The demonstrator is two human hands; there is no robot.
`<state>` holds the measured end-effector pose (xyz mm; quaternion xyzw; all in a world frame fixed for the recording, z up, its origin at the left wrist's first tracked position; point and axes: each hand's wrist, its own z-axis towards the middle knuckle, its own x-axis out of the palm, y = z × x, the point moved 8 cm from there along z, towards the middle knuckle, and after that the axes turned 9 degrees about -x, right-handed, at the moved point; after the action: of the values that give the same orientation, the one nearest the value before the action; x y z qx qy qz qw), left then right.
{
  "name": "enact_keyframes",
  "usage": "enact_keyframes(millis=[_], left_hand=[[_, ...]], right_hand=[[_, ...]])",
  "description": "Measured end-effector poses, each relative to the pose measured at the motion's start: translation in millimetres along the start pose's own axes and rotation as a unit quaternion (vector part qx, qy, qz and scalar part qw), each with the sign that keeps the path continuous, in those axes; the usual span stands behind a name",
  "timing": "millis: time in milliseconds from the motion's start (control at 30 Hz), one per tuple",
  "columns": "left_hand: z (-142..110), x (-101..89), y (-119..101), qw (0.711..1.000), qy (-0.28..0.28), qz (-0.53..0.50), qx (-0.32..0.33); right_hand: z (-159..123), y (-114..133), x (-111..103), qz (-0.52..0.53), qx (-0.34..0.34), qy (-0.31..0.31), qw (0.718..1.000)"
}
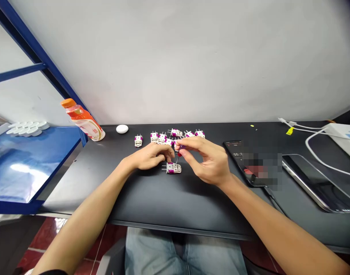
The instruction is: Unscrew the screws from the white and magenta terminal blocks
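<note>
A white and purple plug insert (174, 168) lies flat on the black desk between my hands, its metal pins pointing left. My left hand (152, 155) rests on the desk with curled fingers, their tips holding the insert at its upper edge. Pinched between the thumb and fingers of my right hand (208, 158) is a small screwdriver (179, 154) with a red and purple handle. Its thin shaft slants down to the insert's right part; the exact spot under the tip is too small to make out. Several similar plug inserts (154, 136) lie behind my hands.
An orange-capped bottle (85, 120) and a white oval object (122, 129) stand near the wall. To the right lie a phone (235, 152) with a cable, a second dark device (321, 183), white cables (309, 147) and a white box (345, 137). A blue table (28, 164) adjoins left.
</note>
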<state>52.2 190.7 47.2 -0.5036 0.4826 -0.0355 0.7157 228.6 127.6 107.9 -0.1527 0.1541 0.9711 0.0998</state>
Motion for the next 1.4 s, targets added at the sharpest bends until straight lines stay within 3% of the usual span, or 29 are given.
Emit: enact_keyframes(millis=[300,500,700,900,1033,1100,1267,1400], left_hand=[[0.8,-6.9,0.5,0.999,-0.029,-0.018,-0.006],[2.2,0.0,-0.8,1.000,0.000,-0.027,0.016],[2.4,-4.4,3.0,1.000,-0.020,0.001,0.020],[1.9,-10.3,0.9,0.999,-0.040,0.005,0.009],[1.4,-13.5,-0.4,0.998,-0.065,0.015,-0.018],[1.2,-11.3,-3.0,0.998,-0.057,0.014,-0.024],[0.9,1.8,-14.0,1.000,-0.006,0.010,0.005],[1.8,9.4,-10.1,1.000,0.009,0.019,0.013]], right_hand=[[-0.5,-5.2,-0.5,-0.001,0.010,-0.010,1.000],[0.6,-2.6,-2.6,-0.004,-0.018,-0.015,1.000],[-4.1,-10.8,1.0,0.023,0.049,0.007,0.999],[-3.0,-8.2,-3.9,0.009,0.010,-0.031,0.999],[-8.1,-18.2,0.8,0.045,0.079,-0.013,0.996],[-7.9,-18.3,2.2,0.049,0.081,-0.001,0.996],[-1.4,-7.5,-4.9,0.028,0.004,-0.035,0.999],[-1.8,-11.0,-1.2,0.047,0.035,-0.014,0.998]])
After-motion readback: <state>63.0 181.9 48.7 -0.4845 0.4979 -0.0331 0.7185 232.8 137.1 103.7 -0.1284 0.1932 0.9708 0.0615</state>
